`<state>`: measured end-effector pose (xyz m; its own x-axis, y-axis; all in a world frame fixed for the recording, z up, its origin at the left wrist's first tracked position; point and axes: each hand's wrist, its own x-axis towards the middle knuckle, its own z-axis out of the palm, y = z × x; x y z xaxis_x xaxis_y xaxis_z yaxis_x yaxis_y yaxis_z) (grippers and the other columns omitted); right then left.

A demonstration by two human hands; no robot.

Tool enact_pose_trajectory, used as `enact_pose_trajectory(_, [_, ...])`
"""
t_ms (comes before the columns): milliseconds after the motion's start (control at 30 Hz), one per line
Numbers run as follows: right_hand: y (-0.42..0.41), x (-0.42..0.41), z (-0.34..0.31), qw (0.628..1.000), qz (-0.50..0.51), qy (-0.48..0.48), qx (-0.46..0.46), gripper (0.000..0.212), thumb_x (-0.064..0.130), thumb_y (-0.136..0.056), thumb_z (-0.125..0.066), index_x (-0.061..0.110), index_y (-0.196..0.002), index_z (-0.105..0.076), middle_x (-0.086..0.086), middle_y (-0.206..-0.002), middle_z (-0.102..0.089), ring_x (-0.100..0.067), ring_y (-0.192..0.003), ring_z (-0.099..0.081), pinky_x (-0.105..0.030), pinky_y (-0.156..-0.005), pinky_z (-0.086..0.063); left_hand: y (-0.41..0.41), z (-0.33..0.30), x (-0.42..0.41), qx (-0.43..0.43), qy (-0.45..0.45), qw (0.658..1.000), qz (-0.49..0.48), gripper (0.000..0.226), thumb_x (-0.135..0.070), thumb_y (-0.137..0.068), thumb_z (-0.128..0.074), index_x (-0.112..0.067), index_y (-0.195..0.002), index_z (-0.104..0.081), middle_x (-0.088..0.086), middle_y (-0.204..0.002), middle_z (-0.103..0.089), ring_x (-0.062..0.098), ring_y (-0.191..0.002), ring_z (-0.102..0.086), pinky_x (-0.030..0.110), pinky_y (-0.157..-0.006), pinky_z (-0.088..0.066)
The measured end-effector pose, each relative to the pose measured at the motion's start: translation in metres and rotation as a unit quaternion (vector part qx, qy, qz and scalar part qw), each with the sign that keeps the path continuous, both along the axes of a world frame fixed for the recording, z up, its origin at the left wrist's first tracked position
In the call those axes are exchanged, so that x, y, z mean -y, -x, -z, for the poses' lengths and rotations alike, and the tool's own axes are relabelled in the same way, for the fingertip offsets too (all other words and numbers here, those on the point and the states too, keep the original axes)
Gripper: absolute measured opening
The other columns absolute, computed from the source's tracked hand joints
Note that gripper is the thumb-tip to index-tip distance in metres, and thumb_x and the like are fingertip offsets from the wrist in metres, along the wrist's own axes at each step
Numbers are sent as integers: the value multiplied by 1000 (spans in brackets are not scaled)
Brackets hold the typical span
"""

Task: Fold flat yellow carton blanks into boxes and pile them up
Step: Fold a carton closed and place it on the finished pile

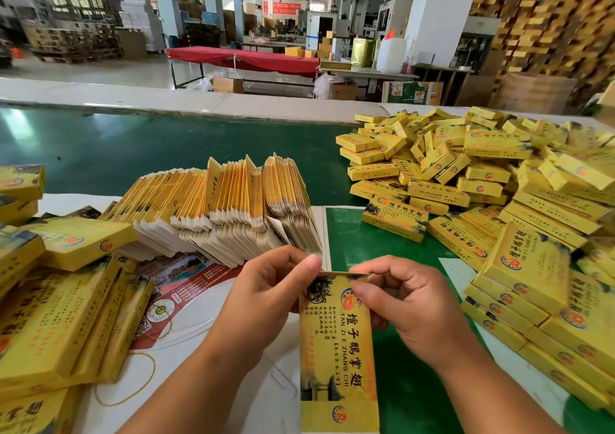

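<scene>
A yellow carton [337, 360] with red and black print stands lengthwise in front of me, its far end up between my hands. My left hand [266, 297] grips that far end from the left, thumb on the top edge. My right hand [406, 303] pinches the same end from the right, thumb on the printed face. Behind my hands a row of flat carton blanks [219, 207] leans on edge across the table. A large heap of folded yellow boxes [492, 183] covers the right side.
More yellow boxes [56, 303] lie stacked at the left. A red printed sheet [186, 283] and a rubber band [146, 380] lie on the white tabletop. A green mat [359, 233] and a green belt [133, 147] lie beyond. The factory hall stretches behind.
</scene>
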<state>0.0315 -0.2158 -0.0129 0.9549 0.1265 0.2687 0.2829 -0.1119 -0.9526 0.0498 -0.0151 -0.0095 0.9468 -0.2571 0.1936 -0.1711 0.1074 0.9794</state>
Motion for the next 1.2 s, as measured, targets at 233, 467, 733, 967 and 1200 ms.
enact_pose_trajectory(233, [3,-3,-5,999,13,36,4,28,50,-80,-67,25,-90,-74,-9,-70,-71,-13,-56,-62,-24,-49,-50,1,-1,1,-2,-49,999,-1,15,-31,-77,-70,-17,-81,-68,2,-72,-71,16,-67,-65,24,-60,-55])
enact_pose_trajectory(467, [3,-6,-6,997,8,81,-15,13,33,-82,-74,21,-84,-74,-5,-77,-75,-28,-71,-70,-35,-58,-56,4,-1,3,29,-106,994,-12,8,-11,-85,-71,-19,-85,-68,4,-71,-70,28,-65,-66,35,-63,-57])
enact_pose_trajectory(733, [9,-18,-3,980,151,107,75,9,26,-85,-73,26,-76,-74,6,-69,-72,-10,-59,-65,-27,-54,-53,18,-1,16,43,-230,964,-127,46,-56,-72,-70,-43,-110,-48,-21,-90,-64,-4,-77,-65,25,-62,-59])
enact_pose_trajectory(967, [10,-29,-1,974,181,93,98,11,29,-83,-74,24,-74,-73,8,-64,-70,-9,-57,-65,-23,-50,-52,31,6,28,146,-413,885,-157,68,-75,-51,-58,-54,-98,-14,-30,-87,-40,-5,-76,-42,7,-60,-31])
enact_pose_trajectory(1200, [6,-24,-1,984,171,6,45,24,41,-78,-68,19,-71,-71,-3,-59,-68,-12,-50,-65,-22,-44,-51,28,6,24,213,-426,865,-159,69,-60,-59,-63,-42,-115,-28,-24,-94,-39,0,-83,-39,6,-60,-33])
